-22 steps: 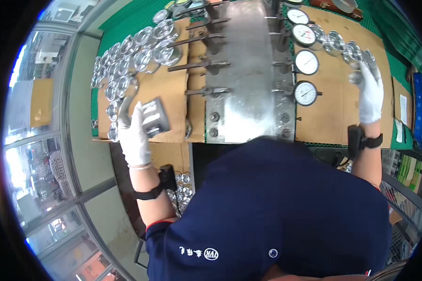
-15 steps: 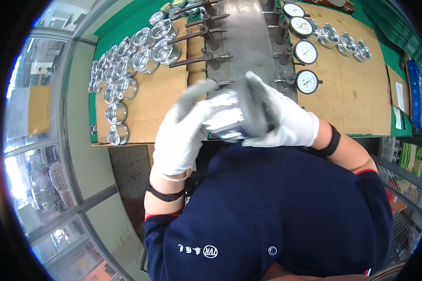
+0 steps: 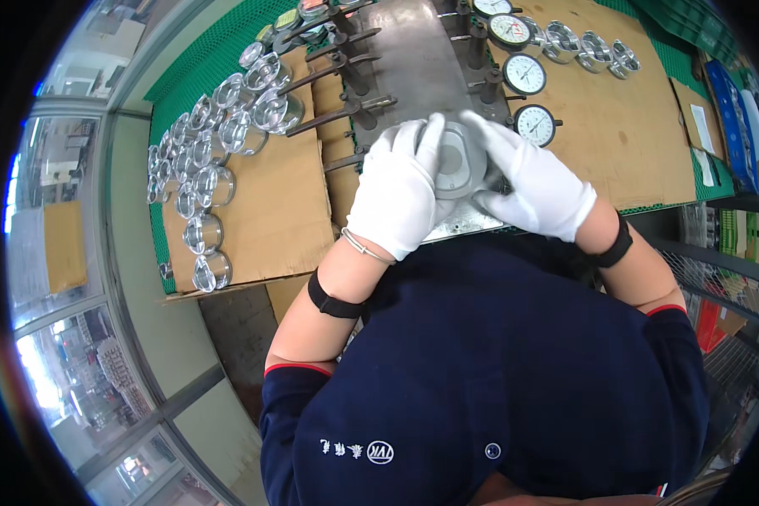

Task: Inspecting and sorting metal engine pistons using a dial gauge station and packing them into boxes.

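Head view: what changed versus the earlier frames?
The cylindrical metal part moved right, from the left cardboard to over the metal plate, dull face up. The left hand came with it, fingers on it. The right hand left the row of parts at right and came in beside it, contact unclear. The dial gauges stayed put.

A dark navy shirt point(image 3: 481, 363) is worn, its left sleeve point(image 3: 291, 392) and right sleeve point(image 3: 679, 333) cut short and edged with narrow red trim point(image 3: 299, 364). A round white emblem point(image 3: 380, 452) is set on the cloth, with small white characters point(image 3: 341, 448) beside it, and a round button point(image 3: 492, 450) with a pale rim is seen farther across. The left hand point(image 3: 401, 185) and right hand point(image 3: 544, 190) are covered by plain white gloves. A thin pale band point(image 3: 367, 246) is looped at the left glove's edge, and a broad black strap point(image 3: 336, 295) is fastened behind it; a matching black strap point(image 3: 613, 246) is worn behind the right glove.
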A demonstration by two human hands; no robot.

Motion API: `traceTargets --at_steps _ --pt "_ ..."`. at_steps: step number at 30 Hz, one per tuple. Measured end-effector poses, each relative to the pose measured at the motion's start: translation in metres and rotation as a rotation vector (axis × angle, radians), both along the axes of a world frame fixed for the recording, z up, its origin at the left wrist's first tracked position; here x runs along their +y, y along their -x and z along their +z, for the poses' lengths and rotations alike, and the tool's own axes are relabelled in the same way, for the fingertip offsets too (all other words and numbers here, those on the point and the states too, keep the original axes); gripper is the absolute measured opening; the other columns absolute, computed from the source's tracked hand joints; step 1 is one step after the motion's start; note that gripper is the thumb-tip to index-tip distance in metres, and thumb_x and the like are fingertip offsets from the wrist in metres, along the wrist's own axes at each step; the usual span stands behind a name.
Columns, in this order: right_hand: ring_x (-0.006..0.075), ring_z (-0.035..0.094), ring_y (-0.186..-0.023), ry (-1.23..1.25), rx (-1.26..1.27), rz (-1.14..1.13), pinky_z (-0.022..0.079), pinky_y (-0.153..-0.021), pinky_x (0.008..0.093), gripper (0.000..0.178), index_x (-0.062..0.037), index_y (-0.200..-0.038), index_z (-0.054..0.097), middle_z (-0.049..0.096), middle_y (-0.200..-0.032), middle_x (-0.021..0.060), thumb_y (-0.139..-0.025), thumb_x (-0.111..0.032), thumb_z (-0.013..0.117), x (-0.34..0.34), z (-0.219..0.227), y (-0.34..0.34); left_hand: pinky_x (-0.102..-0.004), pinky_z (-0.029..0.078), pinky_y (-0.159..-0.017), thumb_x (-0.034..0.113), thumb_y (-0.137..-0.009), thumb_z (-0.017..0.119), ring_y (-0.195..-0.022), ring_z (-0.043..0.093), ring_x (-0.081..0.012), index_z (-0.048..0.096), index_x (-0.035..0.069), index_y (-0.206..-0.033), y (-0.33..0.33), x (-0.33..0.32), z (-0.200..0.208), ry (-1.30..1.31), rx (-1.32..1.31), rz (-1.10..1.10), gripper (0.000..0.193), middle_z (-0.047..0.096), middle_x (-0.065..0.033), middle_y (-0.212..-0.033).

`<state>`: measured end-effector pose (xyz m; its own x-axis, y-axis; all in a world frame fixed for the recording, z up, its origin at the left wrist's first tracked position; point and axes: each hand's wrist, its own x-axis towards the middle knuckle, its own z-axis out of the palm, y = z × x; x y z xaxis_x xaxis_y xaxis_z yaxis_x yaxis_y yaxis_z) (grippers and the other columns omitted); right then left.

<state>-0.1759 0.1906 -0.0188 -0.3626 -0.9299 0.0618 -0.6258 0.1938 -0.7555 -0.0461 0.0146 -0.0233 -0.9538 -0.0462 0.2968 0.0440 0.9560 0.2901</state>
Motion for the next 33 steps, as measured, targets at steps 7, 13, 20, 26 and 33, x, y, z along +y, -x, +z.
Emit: traceTargets --at_steps 7,13,20,26,33 --pt "0.0186 0.067 -0.07 -0.182 -0.862 -0.161 0.057 -0.062 0.0298 0.089 -0.0044 -0.159 0.009 0.066 -0.109 0.0174 -0.09 -0.013 0.063 0.018 -0.018 -0.023 -0.0455 0.046 -0.102 0.014 -0.068 0.083 -0.119 0.052 -0.045 0.037 0.001 -0.147 0.022 -0.01 -0.011 -0.197 -0.056 0.039 0.092 0.047 -0.0256 -0.135" --pt "0.0229 0.058 -0.115 -0.118 -0.87 -0.194 0.046 -0.1 0.0319 0.092 0.0009 -0.159 0.011 0.056 -0.135 0.0213 -0.089 -0.02 0.067 0.015 -0.024 -0.026 -0.0455 0.047 -0.102 0.012 -0.068 0.082 -0.12 0.053 -0.0445 0.036 0.002 -0.148 0.024 -0.012 -0.013 -0.206 -0.037 0.015 0.093 0.046 -0.026 -0.135" --pt "0.0102 0.06 -0.062 -0.035 -0.946 -0.2 0.053 -0.059 0.0257 0.093 -0.0014 -0.16 0.004 0.06 -0.123 0.0191 -0.09 -0.016 0.065 0.013 -0.042 -0.028 -0.0459 0.047 -0.102 0.011 -0.068 0.081 -0.119 0.053 -0.045 0.036 0.002 -0.148 0.024 -0.01 -0.012 -0.19 -0.035 0.061 0.092 0.047 -0.0258 -0.134" --pt "0.0188 0.065 -0.094 -0.079 -0.843 -0.183 0.055 -0.08 0.0286 0.096 0.0003 -0.159 0.004 0.059 -0.126 0.0204 -0.09 -0.018 0.067 0.01 -0.035 -0.028 -0.0458 0.047 -0.102 0.011 -0.068 0.081 -0.12 0.052 -0.0447 0.036 0.001 -0.147 0.024 -0.012 -0.016 -0.205 -0.007 0.058 0.091 0.047 -0.026 -0.135" --pt "0.0214 0.065 -0.103 -0.13 -0.714 -0.193 0.053 -0.09 0.0288 0.098 0.0003 -0.159 0.003 0.063 -0.12 0.0194 -0.089 -0.019 0.068 0.011 -0.029 -0.024 -0.0457 0.047 -0.103 0.012 -0.069 0.081 -0.121 0.052 -0.0451 0.035 0.001 -0.147 0.026 -0.009 -0.016 -0.19 -0.026 0.075 0.091 0.046 -0.0265 -0.136"
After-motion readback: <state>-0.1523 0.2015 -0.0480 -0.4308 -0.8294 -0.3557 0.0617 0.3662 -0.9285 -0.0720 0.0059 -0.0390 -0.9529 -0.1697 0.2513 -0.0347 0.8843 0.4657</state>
